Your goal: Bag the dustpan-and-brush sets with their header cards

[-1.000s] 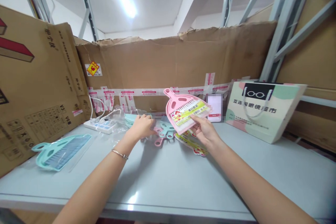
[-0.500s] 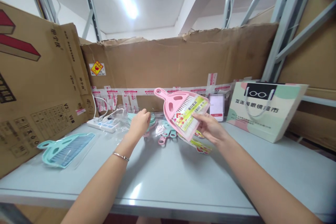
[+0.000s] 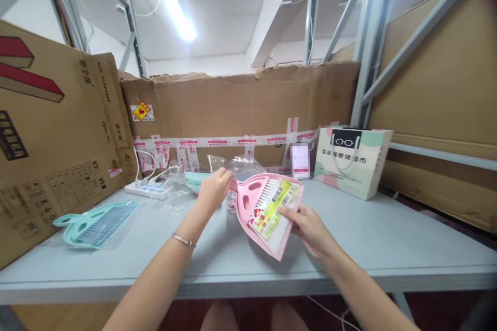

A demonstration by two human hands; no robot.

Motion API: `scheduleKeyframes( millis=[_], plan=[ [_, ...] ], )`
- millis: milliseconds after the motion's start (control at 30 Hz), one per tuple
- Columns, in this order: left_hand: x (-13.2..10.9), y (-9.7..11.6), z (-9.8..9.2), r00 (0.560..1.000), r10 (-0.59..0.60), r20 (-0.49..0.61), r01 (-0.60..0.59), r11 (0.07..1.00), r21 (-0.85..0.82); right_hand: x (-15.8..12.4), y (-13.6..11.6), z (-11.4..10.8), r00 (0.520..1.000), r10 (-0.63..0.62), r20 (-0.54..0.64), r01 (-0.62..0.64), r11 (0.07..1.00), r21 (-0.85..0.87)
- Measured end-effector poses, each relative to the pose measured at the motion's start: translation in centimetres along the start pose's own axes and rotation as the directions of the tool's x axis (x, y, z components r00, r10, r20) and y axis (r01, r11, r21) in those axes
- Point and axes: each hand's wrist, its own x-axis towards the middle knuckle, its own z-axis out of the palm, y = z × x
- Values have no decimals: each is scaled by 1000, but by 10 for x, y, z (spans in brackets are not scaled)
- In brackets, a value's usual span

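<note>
A pink dustpan (image 3: 248,194) is held up tilted over the table, with a white-bristled brush (image 3: 269,191) and a yellow-green printed card (image 3: 277,207) lying in its pan. My right hand (image 3: 306,225) grips its right edge, thumb on top of the card. My left hand (image 3: 215,189) is closed at the dustpan's handle end, its fingers covering the loop. Crumpled clear plastic (image 3: 246,165) shows just behind that hand. Mint-green dustpans (image 3: 193,180) lie behind my left hand, partly hidden. Small pink handle-like pieces (image 3: 232,206) peek out beneath the pink pan.
On the left of the table (image 3: 163,258) lies a bagged mint-green dustpan with brush (image 3: 97,225). A power strip (image 3: 146,190) with white cables sits behind it. Cardboard boxes (image 3: 225,108) wall the back and left. A phone (image 3: 300,160) and a paper gift bag (image 3: 345,165) stand at the back right.
My right hand has brought the pink dustpan lower and nearer. My left hand has moved right from the mint-green dustpans to the pink handle. Clear plastic now stands up behind it. The view has shifted.
</note>
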Motion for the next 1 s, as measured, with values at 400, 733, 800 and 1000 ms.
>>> scheduleKeyframes(
  millis=[400, 733, 800, 1000],
  plan=[
    [-40, 12, -11, 982, 132, -132, -137, 990, -30, -25, 27, 17, 991, 3, -135, 37, 955, 295],
    [-48, 22, -11, 905, 398, -153, -388, 917, 88, -25, 34, 30, 993, -2, -120, 31, 969, 244],
    [-52, 14, -11, 893, 401, -207, -384, 916, 120, -23, 34, 27, 986, 13, -166, 39, 951, 305],
    [-57, 22, -16, 830, 504, -238, -477, 863, 166, -17, 42, 36, 989, -1, -146, 42, 959, 279]
  ],
)
